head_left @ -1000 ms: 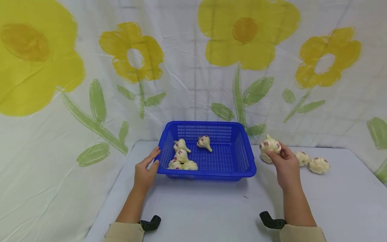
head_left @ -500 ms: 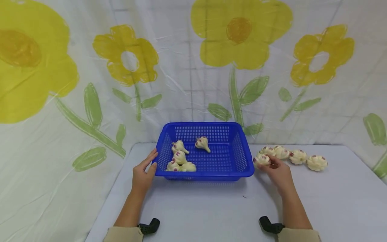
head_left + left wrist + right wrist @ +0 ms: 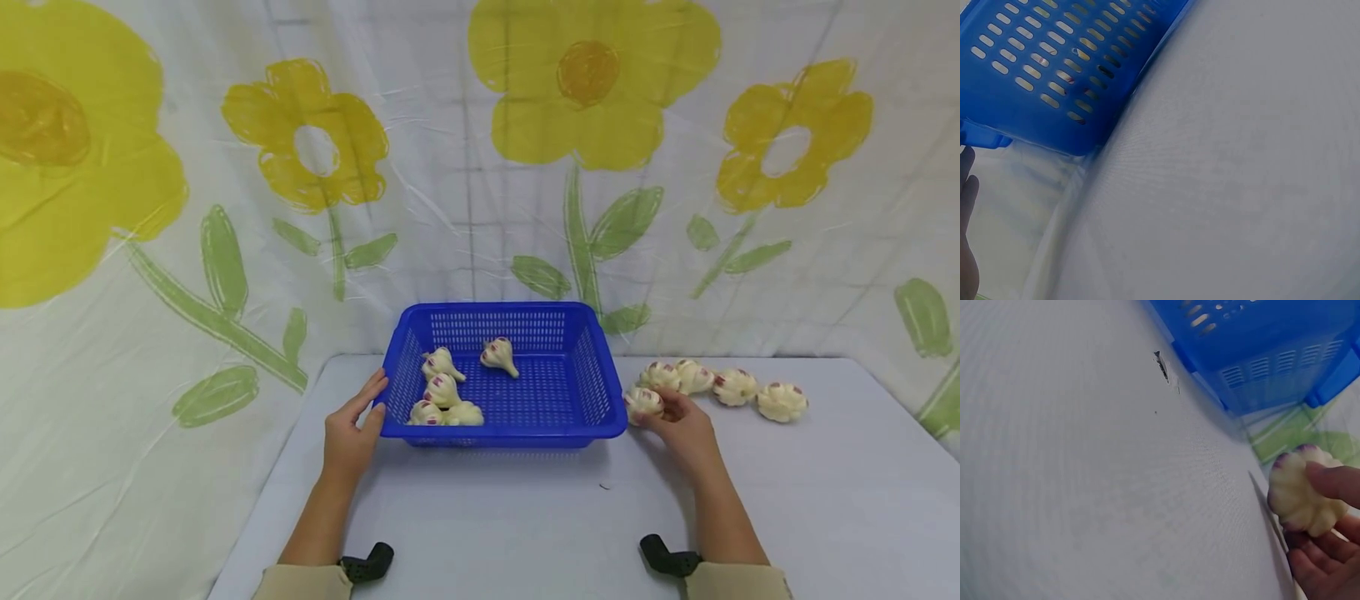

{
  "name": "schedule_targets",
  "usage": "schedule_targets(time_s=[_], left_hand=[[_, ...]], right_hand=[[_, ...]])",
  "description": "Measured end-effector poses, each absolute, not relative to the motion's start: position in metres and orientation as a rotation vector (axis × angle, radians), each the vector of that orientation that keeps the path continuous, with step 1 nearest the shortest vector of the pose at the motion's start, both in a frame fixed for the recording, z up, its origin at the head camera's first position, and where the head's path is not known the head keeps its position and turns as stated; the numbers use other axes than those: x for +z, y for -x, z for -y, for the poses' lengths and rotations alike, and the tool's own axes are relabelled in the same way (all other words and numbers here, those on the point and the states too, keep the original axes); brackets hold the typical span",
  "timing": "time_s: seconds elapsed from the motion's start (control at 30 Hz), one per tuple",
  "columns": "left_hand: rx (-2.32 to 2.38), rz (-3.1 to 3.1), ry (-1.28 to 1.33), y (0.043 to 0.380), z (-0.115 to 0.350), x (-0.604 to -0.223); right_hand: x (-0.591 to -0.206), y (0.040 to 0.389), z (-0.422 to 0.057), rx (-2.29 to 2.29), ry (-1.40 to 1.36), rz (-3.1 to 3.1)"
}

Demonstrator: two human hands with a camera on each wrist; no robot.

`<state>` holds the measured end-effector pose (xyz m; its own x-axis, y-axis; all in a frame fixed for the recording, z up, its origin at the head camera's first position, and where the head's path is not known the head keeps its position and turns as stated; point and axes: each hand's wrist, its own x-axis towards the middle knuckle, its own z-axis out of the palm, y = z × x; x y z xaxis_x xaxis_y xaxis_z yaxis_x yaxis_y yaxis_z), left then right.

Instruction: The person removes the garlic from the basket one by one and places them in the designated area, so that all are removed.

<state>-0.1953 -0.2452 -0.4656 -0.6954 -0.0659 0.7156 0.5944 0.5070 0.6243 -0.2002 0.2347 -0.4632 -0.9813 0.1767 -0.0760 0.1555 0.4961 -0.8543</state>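
A blue plastic basket (image 3: 501, 432) stands on the table with several white-and-purple garlic bulbs (image 3: 441, 390) in it, most of them along its left side. My left hand (image 3: 349, 437) rests its extended fingers against the basket's left rim. Just right of the basket, my right hand (image 3: 684, 429) pinches a garlic bulb (image 3: 643, 405) between thumb and fingers. The right wrist view shows the thumb across that garlic bulb (image 3: 1297, 494) and the fingers beneath it, close over the table. Beyond the hand, more garlic bulbs (image 3: 735, 387) lie in a row.
The white table (image 3: 510, 525) runs back to a hanging cloth (image 3: 442, 192) printed with yellow flowers. A small dark mark (image 3: 604, 487) shows on the tabletop in front of the basket. Black wrist mounts (image 3: 367, 563) sit at both sleeves.
My right hand has lowered its garlic bulb from above the row to beside the basket's right edge, uncovering the bulbs behind. My left hand stays at the rim; the head view has shifted slightly.
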Motion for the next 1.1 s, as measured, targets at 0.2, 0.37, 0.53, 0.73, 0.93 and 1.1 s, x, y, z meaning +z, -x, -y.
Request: schedule_targets(time_s=[0.2,0.37,0.53,0.73,0.93,1.1], left_hand=[[-1.245,2.09,0.424,0.2004,0.2517,-0.4752],[-1.266,2.106,0.417,0.1997,0.2514,-0.4742],[-1.245,2.092,0.415,0.2,0.2499,-0.4736],[-1.217,2.068,0.413,0.2006,0.2479,-0.4721],[-1.24,2.093,0.4,0.2002,0.2485,-0.472],[-1.266,2.129,0.394,0.1984,0.2501,-0.4724]], right_hand=[[-0.4652,0.2006,-0.2353,1.484,0.262,2.718],[-0.4644,0.1993,-0.2354,1.466,0.267,2.734],[-0.4647,0.1996,-0.2354,1.49,0.286,2.736],[-0.4654,0.2011,-0.2358,1.488,0.288,2.734],[-0.4643,0.2011,-0.2358,1.448,0.266,2.737],[-0.4633,0.2011,-0.2357,1.447,0.261,2.742]])
